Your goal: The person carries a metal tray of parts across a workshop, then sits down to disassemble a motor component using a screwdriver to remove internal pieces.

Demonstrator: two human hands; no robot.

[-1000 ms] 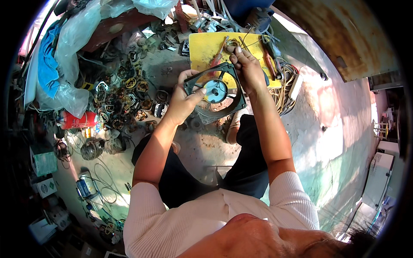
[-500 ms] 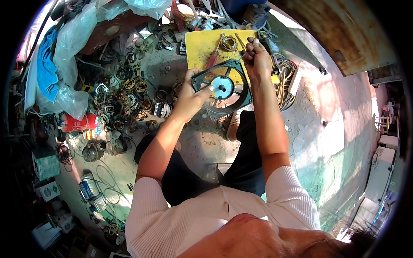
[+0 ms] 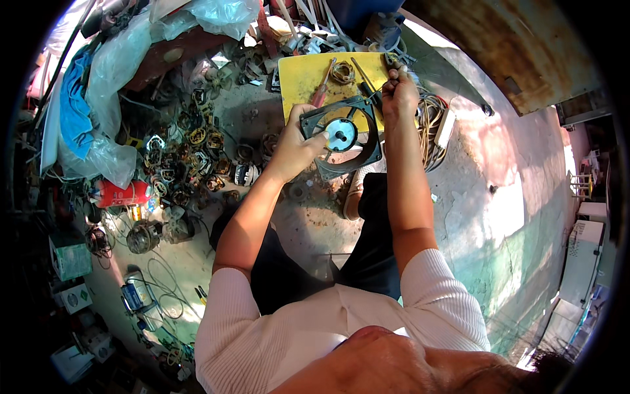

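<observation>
- Since the earlier frames, both hands have carried the square fan frame (image 3: 342,136) a little farther out from the body; it now sits over the near edge of the yellow board (image 3: 308,75) rather than short of it.
- Fan frame: dark, square, with a blue round hub at centre; held in the air, tilted, face towards the camera.
- Left hand (image 3: 295,146): closed on the frame's left edge, thumb laid across the front face near the hub.
- Right hand (image 3: 399,92): closed narrow above the frame's upper right corner, pinching something small; what it is cannot be told at this size, possibly a thin wire or tool tip.
- Judgement on the step: the left hand's grip looks like the steadying one. Work at that corner would go best with the frame braced firmly and any pull kept in line with the corner, so the thin spokes are not twisted.
- On the board: a red-handled screwdriver (image 3: 320,92), a coil of copper wire (image 3: 342,72), another dark tool.
- Floor to the left: a spread of small motor windings and stators (image 3: 190,157), a red canister (image 3: 121,194), crumpled clear plastic sheeting (image 3: 115,72).
- Right of the board: a bundle of cable (image 3: 430,125) on the concrete floor (image 3: 485,197).
</observation>
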